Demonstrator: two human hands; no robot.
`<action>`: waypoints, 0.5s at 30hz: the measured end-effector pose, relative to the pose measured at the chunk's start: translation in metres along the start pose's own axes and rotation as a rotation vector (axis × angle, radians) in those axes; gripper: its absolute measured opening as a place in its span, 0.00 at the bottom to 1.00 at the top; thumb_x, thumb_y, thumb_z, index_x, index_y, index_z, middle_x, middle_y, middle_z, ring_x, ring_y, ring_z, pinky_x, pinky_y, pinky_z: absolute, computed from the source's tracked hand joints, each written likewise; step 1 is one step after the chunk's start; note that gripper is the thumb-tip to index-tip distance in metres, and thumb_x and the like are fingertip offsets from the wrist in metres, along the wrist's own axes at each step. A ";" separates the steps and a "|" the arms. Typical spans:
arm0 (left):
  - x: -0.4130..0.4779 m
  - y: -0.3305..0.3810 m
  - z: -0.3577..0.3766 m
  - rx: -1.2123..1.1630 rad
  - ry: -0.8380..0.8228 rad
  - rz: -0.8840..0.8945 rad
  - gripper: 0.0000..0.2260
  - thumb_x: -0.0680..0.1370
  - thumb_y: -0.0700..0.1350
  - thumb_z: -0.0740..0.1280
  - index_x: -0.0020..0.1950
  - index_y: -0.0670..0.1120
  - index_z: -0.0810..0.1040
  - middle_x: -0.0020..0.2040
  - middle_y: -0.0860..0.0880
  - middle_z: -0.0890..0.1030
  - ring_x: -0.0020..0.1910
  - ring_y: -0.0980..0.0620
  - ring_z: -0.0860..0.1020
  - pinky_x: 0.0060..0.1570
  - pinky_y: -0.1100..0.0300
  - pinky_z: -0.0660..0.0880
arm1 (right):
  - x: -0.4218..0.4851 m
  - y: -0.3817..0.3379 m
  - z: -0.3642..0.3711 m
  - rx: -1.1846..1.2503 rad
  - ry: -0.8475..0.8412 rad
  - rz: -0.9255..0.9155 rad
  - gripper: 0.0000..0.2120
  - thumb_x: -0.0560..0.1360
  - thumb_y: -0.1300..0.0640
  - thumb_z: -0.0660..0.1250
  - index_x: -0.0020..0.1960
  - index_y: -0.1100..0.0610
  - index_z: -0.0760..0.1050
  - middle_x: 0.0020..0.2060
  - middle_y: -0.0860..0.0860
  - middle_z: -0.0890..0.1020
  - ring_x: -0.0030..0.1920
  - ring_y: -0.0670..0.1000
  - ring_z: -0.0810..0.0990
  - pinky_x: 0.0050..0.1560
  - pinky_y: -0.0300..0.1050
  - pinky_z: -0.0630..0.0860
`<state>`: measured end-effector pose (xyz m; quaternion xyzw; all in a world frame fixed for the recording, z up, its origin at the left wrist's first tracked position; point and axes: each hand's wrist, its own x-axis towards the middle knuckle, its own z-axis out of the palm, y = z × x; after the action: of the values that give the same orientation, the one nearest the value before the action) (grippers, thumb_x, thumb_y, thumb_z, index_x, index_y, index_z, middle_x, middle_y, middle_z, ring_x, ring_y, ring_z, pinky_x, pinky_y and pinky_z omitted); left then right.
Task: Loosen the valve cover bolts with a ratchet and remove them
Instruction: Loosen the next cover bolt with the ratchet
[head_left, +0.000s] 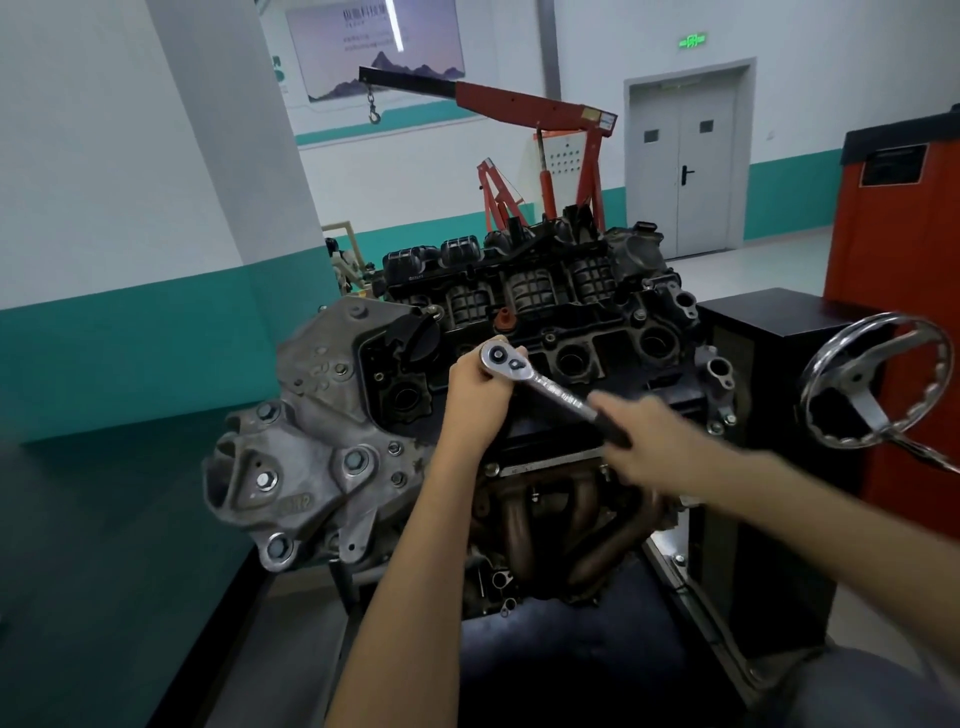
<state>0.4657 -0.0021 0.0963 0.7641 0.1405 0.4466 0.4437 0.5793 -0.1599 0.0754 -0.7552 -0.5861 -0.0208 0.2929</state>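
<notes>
Bare forearms rise from the lower frame. At centre, the left hand (475, 400) is cupped over the chrome ratchet (540, 382) head on the black valve cover (576, 332); right of it, the blurred right hand (641, 431) is wrapped round the handle. If tilted, the socket may slip and round the unseen bolt.

White-teal walls (130, 218), grey double door (683, 166), red hoist (540, 111).

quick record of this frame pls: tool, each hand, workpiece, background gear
tool: ratchet, head over the valve cover
left hand: cupped around the ratchet head
right hand: on the dark handle grip, motion-blurred
workpiece: engine on a stand
bolt: hidden under the ratchet head
stand control: chrome handwheel at right
background: red engine hoist, grey double door
</notes>
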 end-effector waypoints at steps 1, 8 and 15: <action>0.000 0.002 0.000 0.011 -0.004 0.003 0.21 0.79 0.37 0.63 0.29 0.56 0.71 0.28 0.59 0.70 0.32 0.61 0.66 0.36 0.67 0.65 | 0.011 0.008 -0.021 -0.138 -0.040 -0.034 0.14 0.75 0.63 0.66 0.59 0.54 0.71 0.33 0.49 0.75 0.29 0.48 0.75 0.29 0.33 0.68; -0.014 -0.002 0.001 -0.116 0.164 -0.073 0.07 0.80 0.39 0.65 0.43 0.46 0.78 0.43 0.48 0.83 0.43 0.60 0.77 0.48 0.67 0.73 | 0.016 -0.007 -0.022 -0.338 0.039 -0.073 0.12 0.75 0.58 0.65 0.57 0.52 0.67 0.36 0.50 0.72 0.37 0.57 0.77 0.37 0.47 0.72; -0.014 0.004 0.013 -0.150 0.259 -0.100 0.16 0.80 0.40 0.67 0.37 0.40 0.64 0.35 0.44 0.61 0.35 0.52 0.60 0.35 0.70 0.63 | -0.022 -0.086 0.104 0.503 0.244 0.189 0.12 0.73 0.66 0.63 0.51 0.54 0.67 0.31 0.48 0.73 0.29 0.43 0.72 0.30 0.33 0.69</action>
<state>0.4673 -0.0199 0.0891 0.6570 0.2007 0.5280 0.4992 0.4628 -0.1181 0.0169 -0.7020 -0.4603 0.0617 0.5400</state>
